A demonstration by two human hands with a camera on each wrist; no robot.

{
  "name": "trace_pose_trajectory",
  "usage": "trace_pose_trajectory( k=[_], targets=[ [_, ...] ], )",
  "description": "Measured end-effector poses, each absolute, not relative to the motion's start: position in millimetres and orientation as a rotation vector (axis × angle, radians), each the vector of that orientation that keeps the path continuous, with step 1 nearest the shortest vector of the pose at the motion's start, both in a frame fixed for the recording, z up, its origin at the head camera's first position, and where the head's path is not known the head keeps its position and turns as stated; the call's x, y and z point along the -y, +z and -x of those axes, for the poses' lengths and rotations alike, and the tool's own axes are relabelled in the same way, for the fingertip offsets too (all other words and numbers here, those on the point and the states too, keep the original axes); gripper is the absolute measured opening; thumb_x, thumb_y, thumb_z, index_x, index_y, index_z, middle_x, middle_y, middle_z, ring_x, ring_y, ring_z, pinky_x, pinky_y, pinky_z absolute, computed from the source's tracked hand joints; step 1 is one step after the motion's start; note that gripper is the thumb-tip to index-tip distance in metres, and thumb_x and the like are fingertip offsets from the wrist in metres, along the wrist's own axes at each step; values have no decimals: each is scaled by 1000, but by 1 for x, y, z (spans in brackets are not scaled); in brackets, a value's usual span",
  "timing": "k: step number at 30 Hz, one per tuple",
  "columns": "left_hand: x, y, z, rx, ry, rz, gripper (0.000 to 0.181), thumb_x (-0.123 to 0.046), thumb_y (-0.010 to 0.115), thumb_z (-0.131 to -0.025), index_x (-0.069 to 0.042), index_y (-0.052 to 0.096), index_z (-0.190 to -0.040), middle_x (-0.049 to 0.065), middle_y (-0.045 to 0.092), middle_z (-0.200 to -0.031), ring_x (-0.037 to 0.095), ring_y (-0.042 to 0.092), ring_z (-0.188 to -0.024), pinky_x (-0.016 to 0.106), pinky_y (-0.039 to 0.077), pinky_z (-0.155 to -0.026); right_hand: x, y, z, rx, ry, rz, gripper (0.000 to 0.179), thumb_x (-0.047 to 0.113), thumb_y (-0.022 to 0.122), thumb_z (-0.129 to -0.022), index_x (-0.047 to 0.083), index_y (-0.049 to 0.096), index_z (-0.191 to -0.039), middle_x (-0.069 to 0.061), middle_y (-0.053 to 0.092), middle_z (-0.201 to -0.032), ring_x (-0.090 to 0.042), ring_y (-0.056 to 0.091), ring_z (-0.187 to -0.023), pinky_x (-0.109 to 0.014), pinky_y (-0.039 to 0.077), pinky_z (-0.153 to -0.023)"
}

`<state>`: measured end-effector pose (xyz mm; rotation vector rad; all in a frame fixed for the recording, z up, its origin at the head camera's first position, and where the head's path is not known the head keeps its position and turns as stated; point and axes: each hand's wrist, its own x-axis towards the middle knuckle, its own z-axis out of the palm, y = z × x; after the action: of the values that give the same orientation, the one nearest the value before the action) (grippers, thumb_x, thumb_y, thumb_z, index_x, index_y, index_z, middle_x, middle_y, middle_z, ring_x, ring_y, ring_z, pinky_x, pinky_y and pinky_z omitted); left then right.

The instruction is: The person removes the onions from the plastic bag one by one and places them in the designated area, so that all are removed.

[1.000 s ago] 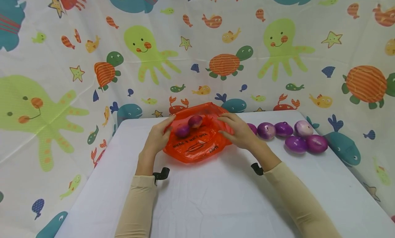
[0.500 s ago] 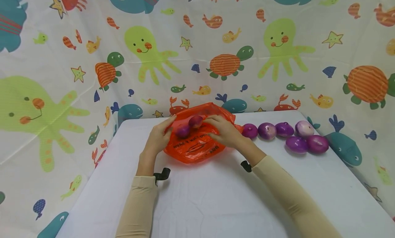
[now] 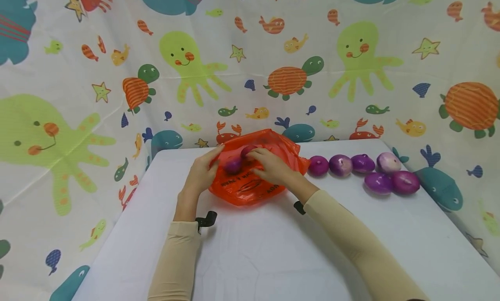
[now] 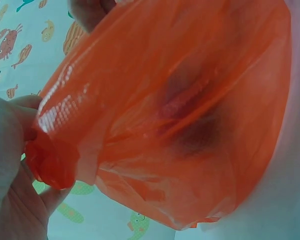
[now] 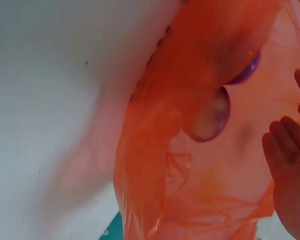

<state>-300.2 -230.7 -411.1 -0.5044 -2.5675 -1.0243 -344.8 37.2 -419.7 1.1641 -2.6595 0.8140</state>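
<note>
A thin red plastic bag (image 3: 250, 192) with dark print lies on the white table, its mouth spread. Inside it are two purple onions, the left one (image 3: 233, 165) and another (image 3: 248, 152) partly covered by my right hand in the head view. My left hand (image 3: 201, 171) is at the bag's left edge; in the left wrist view its thumb and fingers pinch the bunched red plastic. My right hand (image 3: 274, 168) reaches over the bag's mouth beside the onions. The right wrist view shows this hand (image 5: 290, 155) with extended fingers, apart from the cut-looking onion (image 5: 210, 120).
To the right of the bag, several purple onions (image 3: 340, 165) sit in two short rows on the white table (image 3: 250, 257). A sea-animal curtain (image 3: 250, 75) hangs behind and to the sides of the table.
My right hand has moved left from the bag's right edge to over the onions inside, uncovering an onion on the table. The left hand has stayed at the bag's edge.
</note>
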Motion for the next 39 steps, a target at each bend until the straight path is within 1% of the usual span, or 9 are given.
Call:
trace_pose_trajectory(
  k=[6, 9, 12, 22, 27, 35, 39],
  targets=[
    [230, -413, 302, 2562, -1031, 510, 62, 1, 59, -103, -28, 48, -157, -2, 52, -159, 25, 49, -148, 49, 45, -118, -24, -422, 352, 2693, 759, -1165, 52, 23, 74, -98, 12, 58, -146, -6, 58, -147, -25, 51, -140, -47, 47, -118],
    [230, -413, 301, 2562, -1030, 516, 62, 1, 59, -102, -27, 48, -157, -1, 52, -159, 26, 50, -147, 49, 45, -118, -18, -423, 354, 2688, 756, -1174, 53, 22, 75, -97, 8, 58, -145, -8, 58, -146, -26, 52, -138, -46, 48, -117],
    [230, -412, 300, 2562, -1029, 521, 61, 1, 60, -102, -25, 49, -157, -1, 52, -158, 26, 51, -147, 49, 45, -118, -11, -423, 356, 2689, 734, -1172, 54, 22, 75, -97, 8, 57, -146, -8, 59, -146, -26, 54, -136, -45, 49, -116],
    [230, -412, 299, 2562, -1020, 528, 58, -1, 59, -103, -23, 50, -156, 1, 53, -158, 28, 52, -146, 50, 46, -117, 11, -425, 361, 2764, 625, -1150, 56, 26, 73, -99, 12, 55, -150, -7, 55, -150, -26, 50, -141, -43, 45, -120],
    [230, -413, 298, 2563, -1017, 526, 59, -1, 59, -103, -24, 50, -156, 1, 53, -158, 27, 52, -146, 49, 46, -117, 16, -426, 363, 2799, 603, -1154, 57, 26, 72, -99, 14, 53, -152, -7, 52, -155, -26, 48, -144, -44, 42, -122],
    [230, -411, 300, 2541, -1008, 542, 58, 0, 60, -103, -21, 51, -155, 2, 54, -156, 28, 53, -144, 49, 46, -117, 22, -427, 364, 2847, 524, -1135, 58, 29, 70, -101, 17, 51, -154, -7, 51, -158, -28, 45, -147, -46, 40, -124],
    [230, -411, 300, 2541, -1018, 544, 58, 0, 60, -103, -21, 51, -156, 2, 54, -157, 27, 53, -145, 48, 46, -117, 24, -428, 365, 2864, 470, -1137, 59, 30, 68, -102, 18, 49, -156, -7, 49, -160, -29, 43, -148, -47, 37, -125]
  ],
)
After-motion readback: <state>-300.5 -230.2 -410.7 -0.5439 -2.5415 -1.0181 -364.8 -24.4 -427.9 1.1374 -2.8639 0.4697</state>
